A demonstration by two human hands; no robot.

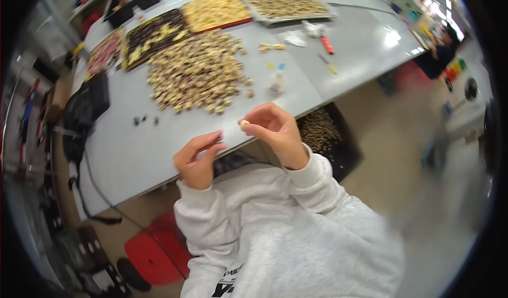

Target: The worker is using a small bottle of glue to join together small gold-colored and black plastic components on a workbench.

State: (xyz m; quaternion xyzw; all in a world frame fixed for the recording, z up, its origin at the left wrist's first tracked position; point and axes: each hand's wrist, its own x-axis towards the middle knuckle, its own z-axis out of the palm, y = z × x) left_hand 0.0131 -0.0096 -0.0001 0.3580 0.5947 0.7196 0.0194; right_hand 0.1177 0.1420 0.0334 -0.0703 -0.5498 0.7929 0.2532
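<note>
My right hand is above the table's front edge and pinches a small cream-coloured rounded piece between thumb and fingertips. Just left of it and a little nearer, my left hand has thumb and forefinger brought together. Something tiny may sit at those fingertips; it is too small to make out. Beyond both hands spreads a large pile of small cream-and-brown pieces on the grey table. A few small dark pieces lie left of the pile.
Behind the pile stand trays of yellow pieces, tan pieces, dark and yellow pieces, and pink pieces. A red-handled tool and a yellow-handled one lie right. Below is a dark bin. A red stool stands left.
</note>
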